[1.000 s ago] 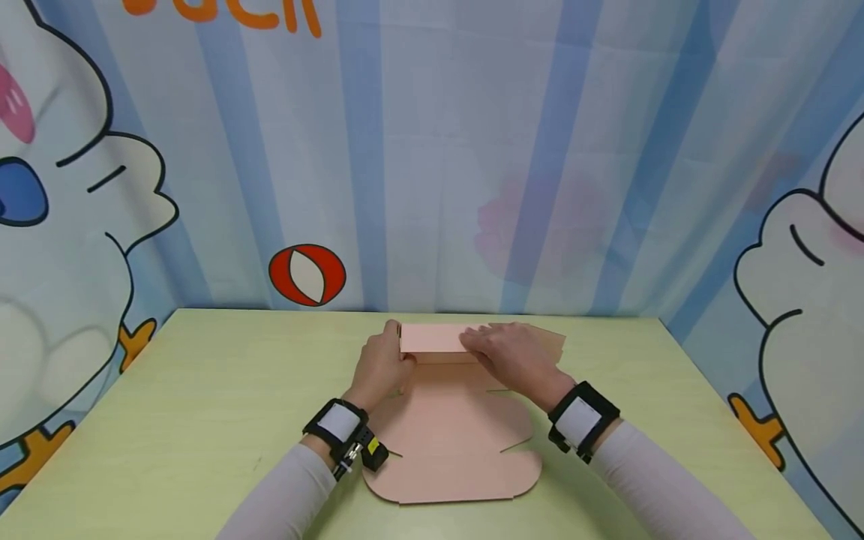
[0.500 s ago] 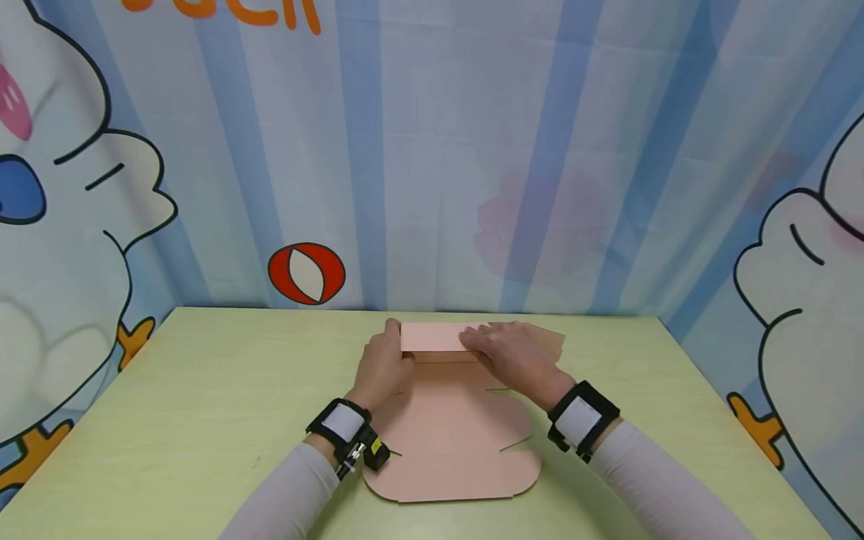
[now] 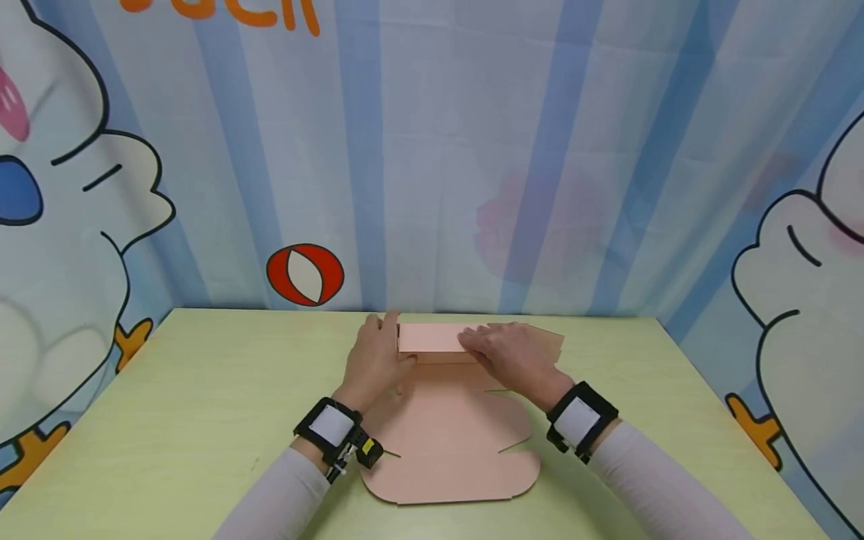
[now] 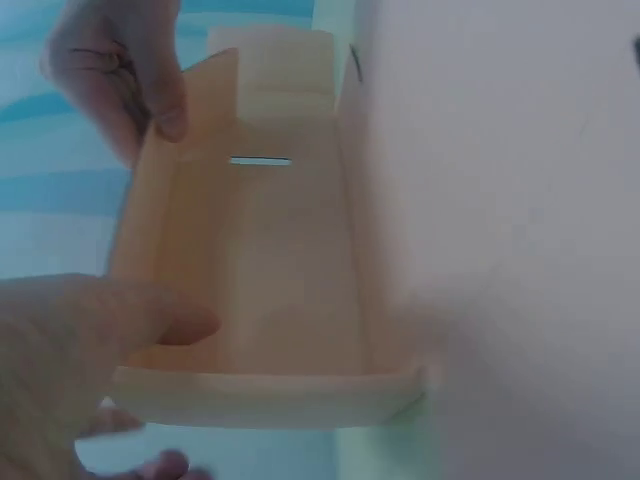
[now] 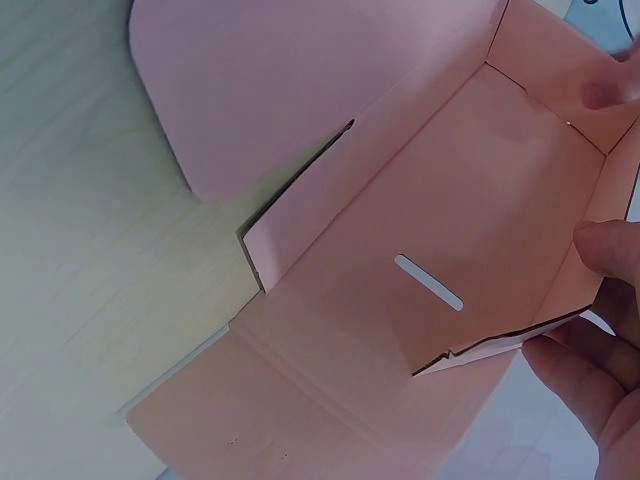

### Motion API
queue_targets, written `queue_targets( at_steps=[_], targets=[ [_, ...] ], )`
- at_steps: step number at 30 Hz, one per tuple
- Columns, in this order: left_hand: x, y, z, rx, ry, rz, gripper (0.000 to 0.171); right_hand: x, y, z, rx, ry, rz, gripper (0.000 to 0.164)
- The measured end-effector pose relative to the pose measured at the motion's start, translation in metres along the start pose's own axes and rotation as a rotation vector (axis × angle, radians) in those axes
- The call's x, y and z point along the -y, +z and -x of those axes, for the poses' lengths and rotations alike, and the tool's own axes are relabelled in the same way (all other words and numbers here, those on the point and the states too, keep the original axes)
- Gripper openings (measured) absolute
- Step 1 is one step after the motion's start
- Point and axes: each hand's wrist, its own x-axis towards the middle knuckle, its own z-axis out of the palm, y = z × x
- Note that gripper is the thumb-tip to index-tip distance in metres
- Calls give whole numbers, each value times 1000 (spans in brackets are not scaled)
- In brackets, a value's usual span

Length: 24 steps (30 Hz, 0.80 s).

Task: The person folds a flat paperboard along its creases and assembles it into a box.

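A pink cardboard box point(image 3: 432, 339), partly folded, stands at the far side of its flat, slotted lid panel point(image 3: 459, 427). In the right wrist view its floor point(image 5: 470, 190) has a narrow slot, and an end flap point(image 5: 300, 400) lies folded out. My right hand point(image 3: 513, 356) pinches the far wall near that end, thumb inside and fingers outside. At the left end is my left hand point(image 3: 373, 360), its thumb point(image 4: 185, 320) inside the box. Its other fingers are spread beyond the end wall point(image 4: 270, 398); whether they touch it I cannot tell.
Beneath everything lies a pale yellow-green table point(image 3: 223, 420). A blue striped curtain point(image 3: 432, 165) with cartoon figures hangs behind the far edge and along both sides.
My left hand has shifted slightly left and its fingers have straightened and spread at the box's left end. My right hand and the box have hardly moved.
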Motion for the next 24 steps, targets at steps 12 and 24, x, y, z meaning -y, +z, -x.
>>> queue_targets(
  at_steps=[12, 24],
  targets=[
    [-17, -6, -1, 142, 509, -118, 40, 3, -2, 2, 0, 9, -36, 3],
    [-12, -5, -1, 93, 493, -164, 36, -11, -7, 12, 4, 27, -103, 16]
  ],
)
